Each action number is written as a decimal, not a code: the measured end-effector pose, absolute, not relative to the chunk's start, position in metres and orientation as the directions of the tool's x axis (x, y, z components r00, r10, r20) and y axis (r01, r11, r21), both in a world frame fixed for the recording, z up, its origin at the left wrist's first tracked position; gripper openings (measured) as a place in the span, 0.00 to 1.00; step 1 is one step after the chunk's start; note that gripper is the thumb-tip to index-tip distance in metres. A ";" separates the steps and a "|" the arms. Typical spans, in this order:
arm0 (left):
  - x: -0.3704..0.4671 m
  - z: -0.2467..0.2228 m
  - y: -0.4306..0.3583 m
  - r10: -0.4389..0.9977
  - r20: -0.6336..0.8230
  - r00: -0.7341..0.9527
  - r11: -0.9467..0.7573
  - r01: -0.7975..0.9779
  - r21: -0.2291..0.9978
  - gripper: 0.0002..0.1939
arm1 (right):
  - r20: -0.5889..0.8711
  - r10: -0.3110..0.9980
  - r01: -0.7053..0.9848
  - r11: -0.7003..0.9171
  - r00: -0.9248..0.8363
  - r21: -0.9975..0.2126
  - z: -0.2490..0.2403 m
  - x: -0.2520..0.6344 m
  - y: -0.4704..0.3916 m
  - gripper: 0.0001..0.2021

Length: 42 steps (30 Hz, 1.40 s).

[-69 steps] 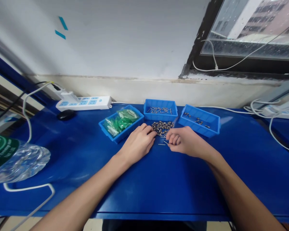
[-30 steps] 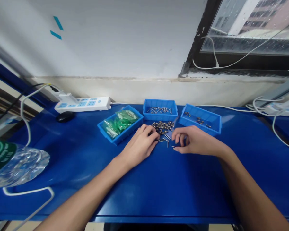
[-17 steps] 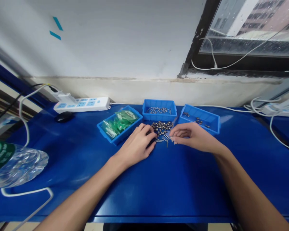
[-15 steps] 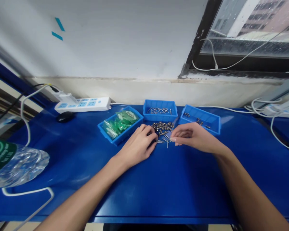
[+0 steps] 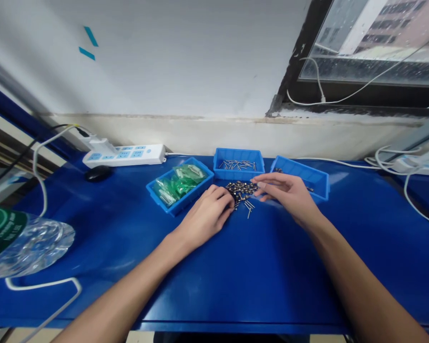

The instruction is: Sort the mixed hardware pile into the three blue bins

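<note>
A pile of small metal fasteners [image 5: 240,187] lies on the blue table, with several thin screws [image 5: 249,206] spread along its near side. My left hand [image 5: 214,205] rests at the pile's left edge with its fingers curled down; its fingertips are hidden, so what they hold, if anything, cannot be made out. Over the right side of the pile is my right hand [image 5: 284,190], fingers stretched toward the left and thumb apart, no object visible between them. Behind the pile, a blue bin [image 5: 239,174] contains loose screws [image 5: 238,165]. Another blue bin [image 5: 320,178] with small fasteners is partly covered by my right hand.
On the left, a blue bin [image 5: 180,208] holds green and clear plastic packets [image 5: 182,183]. A white power strip [image 5: 125,155] and a black mouse [image 5: 97,173] are behind it. A water bottle [image 5: 32,243] is at the left edge; white cables [image 5: 407,190] run along the right.
My right hand has moved up and slightly away from the near screws to the pile's right side, and its fingers have spread from a pinch. The left hand has stayed nearly still.
</note>
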<state>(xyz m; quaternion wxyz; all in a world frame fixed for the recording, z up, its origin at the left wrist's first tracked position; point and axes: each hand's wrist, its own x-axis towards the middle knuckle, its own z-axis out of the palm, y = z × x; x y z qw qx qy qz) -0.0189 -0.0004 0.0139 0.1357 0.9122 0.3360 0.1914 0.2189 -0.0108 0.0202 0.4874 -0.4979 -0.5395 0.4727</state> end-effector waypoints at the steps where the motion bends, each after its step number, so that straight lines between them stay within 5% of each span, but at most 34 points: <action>1: -0.019 0.014 -0.001 0.670 0.262 0.695 -0.736 0.572 0.362 0.04 | 0.060 0.998 0.094 0.063 -0.028 -0.994 0.019 0.219 -0.011 0.12; 7: -0.020 0.019 -0.004 0.675 0.241 0.697 -0.737 0.625 0.258 0.06 | 0.085 0.993 0.288 0.105 -0.082 -0.952 0.019 0.217 -0.012 0.10; 11: -0.019 0.018 -0.004 0.666 0.220 0.713 -0.743 0.609 0.276 0.05 | 0.113 0.976 0.554 0.201 -0.188 -0.808 0.016 0.217 -0.014 0.06; 15: -0.020 0.017 -0.002 0.662 0.223 0.716 -0.744 0.592 0.310 0.04 | 0.090 0.966 0.621 0.225 -0.241 -0.750 0.013 0.216 -0.015 0.07; 31: -0.018 0.015 -0.004 0.612 0.251 0.750 -0.786 0.539 0.304 0.08 | -0.074 0.962 0.410 0.042 -0.263 -0.911 0.029 0.229 -0.017 0.07; 37: -0.018 0.015 -0.004 0.603 0.255 0.756 -0.783 0.501 0.368 0.05 | 0.164 0.983 0.161 0.149 0.080 -0.976 0.040 0.213 -0.002 0.12; 42: -0.020 0.014 -0.002 0.605 0.275 0.747 -0.778 0.482 0.403 0.08 | 0.203 0.977 0.260 0.179 0.071 -0.949 0.033 0.206 0.001 0.14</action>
